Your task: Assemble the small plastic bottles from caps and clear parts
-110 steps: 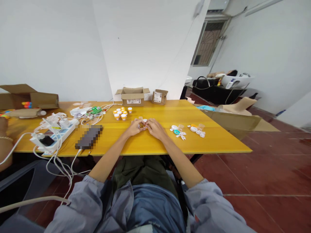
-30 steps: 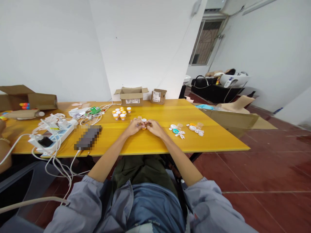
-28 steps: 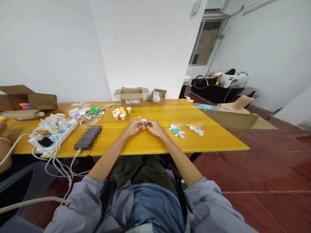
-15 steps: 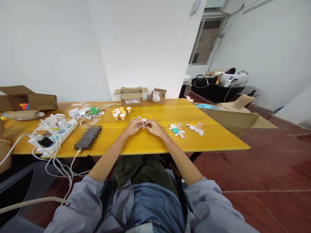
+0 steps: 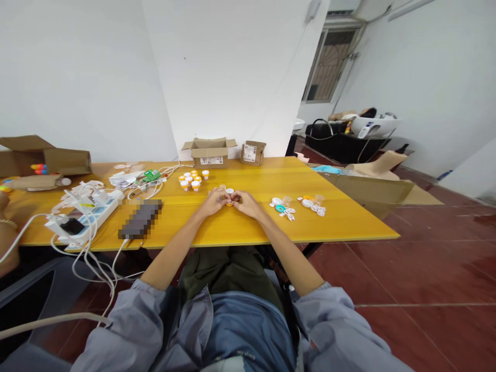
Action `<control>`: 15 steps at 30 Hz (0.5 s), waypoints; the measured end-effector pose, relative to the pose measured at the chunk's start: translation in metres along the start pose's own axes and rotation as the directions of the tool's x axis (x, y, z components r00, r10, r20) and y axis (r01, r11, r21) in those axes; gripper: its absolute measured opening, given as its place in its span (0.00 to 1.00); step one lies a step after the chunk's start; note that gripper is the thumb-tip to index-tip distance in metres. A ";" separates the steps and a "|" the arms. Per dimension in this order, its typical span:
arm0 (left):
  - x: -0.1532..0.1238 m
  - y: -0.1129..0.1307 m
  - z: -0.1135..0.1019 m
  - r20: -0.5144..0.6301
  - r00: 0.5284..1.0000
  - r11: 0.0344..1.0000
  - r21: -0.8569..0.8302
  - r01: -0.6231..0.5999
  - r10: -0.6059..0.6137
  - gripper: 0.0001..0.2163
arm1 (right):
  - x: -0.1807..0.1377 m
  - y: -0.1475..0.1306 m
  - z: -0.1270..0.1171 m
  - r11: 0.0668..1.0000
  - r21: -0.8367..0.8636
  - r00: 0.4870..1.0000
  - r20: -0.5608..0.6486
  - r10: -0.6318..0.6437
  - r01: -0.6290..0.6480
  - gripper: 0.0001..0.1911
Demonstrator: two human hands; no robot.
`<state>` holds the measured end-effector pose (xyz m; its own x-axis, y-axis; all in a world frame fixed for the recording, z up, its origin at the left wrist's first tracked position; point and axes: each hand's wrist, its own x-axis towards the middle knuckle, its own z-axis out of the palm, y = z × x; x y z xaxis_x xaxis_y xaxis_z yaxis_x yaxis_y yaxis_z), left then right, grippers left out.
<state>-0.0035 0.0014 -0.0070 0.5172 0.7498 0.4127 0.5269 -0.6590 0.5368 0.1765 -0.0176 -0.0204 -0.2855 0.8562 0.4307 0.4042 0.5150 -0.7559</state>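
Left hand [image 5: 212, 202] and right hand [image 5: 245, 203] meet over the yellow wood-grain table [image 5: 232, 232], set in from its near edge, fingers bent and fingertips pinching a small orange plastic part [image 5: 229, 204], mostly hidden, between them. A white disc [image 5: 230, 191] shows just beyond the fingertips; a cluster of orange-and-white capped cups [image 5: 189, 180] stands left of the hands, toward the far edge. Toward the right edge: a turquoise ring [image 5: 280, 208] and an orange ring [image 5: 307, 198], each beside loose white pieces [image 5: 290, 211]
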 end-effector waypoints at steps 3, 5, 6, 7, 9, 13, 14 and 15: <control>0.000 0.000 0.000 0.004 1.000 1.000 0.003 -0.010 0.010 0.06 | 0.000 -0.002 0.000 1.000 0.003 1.000 0.006 0.010 -0.011 0.04; 0.000 0.000 0.000 0.009 1.000 1.000 0.001 -0.016 0.016 0.06 | 0.000 -0.003 -0.001 1.000 0.005 1.000 0.006 0.015 -0.015 0.04; 0.000 0.000 0.000 0.009 1.000 1.000 0.001 -0.017 0.017 0.07 | 0.000 -0.004 -0.001 1.000 0.007 1.000 0.007 0.015 -0.015 0.04; 0.000 0.000 0.000 0.009 1.000 1.000 0.003 -0.018 0.018 0.07 | 0.000 -0.004 -0.001 1.000 0.011 1.000 0.007 0.013 -0.013 0.03; 0.000 0.000 0.000 0.005 1.000 1.000 0.011 -0.017 0.017 0.06 | 0.000 -0.004 0.000 1.000 0.023 1.000 0.006 0.006 -0.006 0.03; 0.000 0.000 0.001 0.003 1.000 1.000 0.020 -0.018 0.018 0.06 | 0.000 -0.003 0.000 0.999 0.045 1.000 0.009 -0.003 0.002 0.02; 0.000 -0.001 0.001 0.001 1.000 1.000 0.019 -0.019 0.019 0.06 | 0.001 -0.002 0.000 0.999 0.048 1.000 0.012 -0.004 0.003 0.02; 0.000 -0.001 0.001 0.001 1.000 1.000 0.019 -0.020 0.020 0.06 | 0.001 -0.002 0.000 0.999 0.050 1.000 0.013 -0.005 0.004 0.02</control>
<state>-0.0031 0.0021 -0.0082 0.5280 0.7364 0.4230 0.5292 -0.6748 0.5143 0.1757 -0.0179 -0.0189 -0.2984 0.8532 0.4278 0.3591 0.5157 -0.7779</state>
